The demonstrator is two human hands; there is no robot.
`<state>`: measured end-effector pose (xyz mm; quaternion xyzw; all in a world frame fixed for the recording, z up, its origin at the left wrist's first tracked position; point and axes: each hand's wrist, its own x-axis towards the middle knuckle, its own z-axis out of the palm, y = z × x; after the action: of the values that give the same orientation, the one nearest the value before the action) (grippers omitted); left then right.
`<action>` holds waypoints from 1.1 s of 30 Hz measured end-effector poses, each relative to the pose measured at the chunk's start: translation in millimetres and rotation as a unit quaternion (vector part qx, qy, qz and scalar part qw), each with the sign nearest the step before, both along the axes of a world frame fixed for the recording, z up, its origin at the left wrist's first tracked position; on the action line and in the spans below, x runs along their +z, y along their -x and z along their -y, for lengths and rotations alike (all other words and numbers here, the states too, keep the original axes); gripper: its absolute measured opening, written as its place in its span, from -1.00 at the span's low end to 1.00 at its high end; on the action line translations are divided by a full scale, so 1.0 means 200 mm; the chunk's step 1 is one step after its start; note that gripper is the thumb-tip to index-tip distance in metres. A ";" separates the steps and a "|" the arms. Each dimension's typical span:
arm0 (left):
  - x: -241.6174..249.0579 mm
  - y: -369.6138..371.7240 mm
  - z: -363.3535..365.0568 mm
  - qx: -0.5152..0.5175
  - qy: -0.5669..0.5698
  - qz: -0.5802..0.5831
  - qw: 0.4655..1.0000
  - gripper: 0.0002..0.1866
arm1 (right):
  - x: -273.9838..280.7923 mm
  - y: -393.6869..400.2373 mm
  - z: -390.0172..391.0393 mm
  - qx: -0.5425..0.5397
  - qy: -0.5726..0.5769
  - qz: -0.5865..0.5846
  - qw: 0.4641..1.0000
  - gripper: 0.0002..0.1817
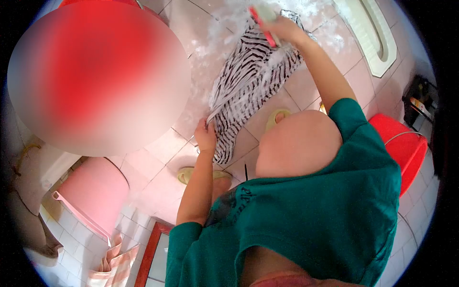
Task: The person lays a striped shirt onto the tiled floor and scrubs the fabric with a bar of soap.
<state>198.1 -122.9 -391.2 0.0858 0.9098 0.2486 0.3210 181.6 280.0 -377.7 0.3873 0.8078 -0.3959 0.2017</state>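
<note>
A wet black-and-white striped cloth [244, 95] lies spread and rumpled on the tiled floor [160, 143], with suds on parts of it. My right hand [287, 31] is closed around a scrubbing brush [264, 24] with red and pale parts, at the cloth's far end. Pinched in my left hand [205, 136] is the near-left edge of the same cloth. The fingertips of this hand are partly hidden by the fabric.
White foam [330, 33] covers the floor near a squat toilet [373, 38] at upper right. A pink bucket [95, 191] is at lower left, a red bucket [399, 148] at right. A blurred red shape fills the upper left. Yellow slippers [186, 175] are on my feet.
</note>
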 end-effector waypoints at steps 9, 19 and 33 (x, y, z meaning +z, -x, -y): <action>-0.19 0.07 0.02 0.457 -0.279 0.209 0.819 -0.65 | -0.16 0.38 0.18 -0.035 -0.069 -0.235 0.969 -0.44; -0.17 0.02 0.19 0.000 0.122 0.036 0.992 -0.66 | -0.32 0.24 0.67 0.486 -0.136 -0.193 0.842 -0.59; -0.20 0.10 0.21 0.017 0.093 -0.046 0.994 -0.65 | -0.26 -0.12 0.88 0.445 -0.016 -0.280 0.850 -0.61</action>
<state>178.5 -165.8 -431.3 0.0519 0.9442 0.1638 0.2811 205.6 104.2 -430.6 -0.1382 0.9223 -0.3420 0.1152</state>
